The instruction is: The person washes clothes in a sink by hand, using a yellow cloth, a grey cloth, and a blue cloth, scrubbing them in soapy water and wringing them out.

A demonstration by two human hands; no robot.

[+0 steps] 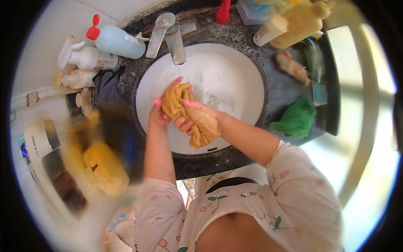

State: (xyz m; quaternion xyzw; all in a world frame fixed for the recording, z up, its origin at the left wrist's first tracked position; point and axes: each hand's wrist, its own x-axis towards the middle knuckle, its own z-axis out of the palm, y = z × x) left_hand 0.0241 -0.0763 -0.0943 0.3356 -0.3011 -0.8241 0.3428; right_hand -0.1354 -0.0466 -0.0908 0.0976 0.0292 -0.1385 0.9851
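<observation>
A bunched, wet-looking mustard-yellow cloth (175, 100) is held above a white oval washbasin (245, 91). My right hand (203, 109) grips its middle, and the lower end (204, 130) hangs out below the fist. My left hand (157, 115) cups the upper bunch, its fingers stretched out behind and its thumb apart at the side. Part of the left palm is hidden by the cloth. Whitish suds or water lie in the basin. Behind the hands, a chrome single-lever tap (175, 44) points into the bowl.
On the dark stone counter (204, 165), a pale-blue bottle (118, 41) with a red flip cap and a white spray bottle (94, 58) stand left. A green cloth (294, 118) lies right, below a brush-like item (292, 67). A beige pump bottle (297, 25) stands back right. Blurred yellow fabric (105, 167) hangs at left.
</observation>
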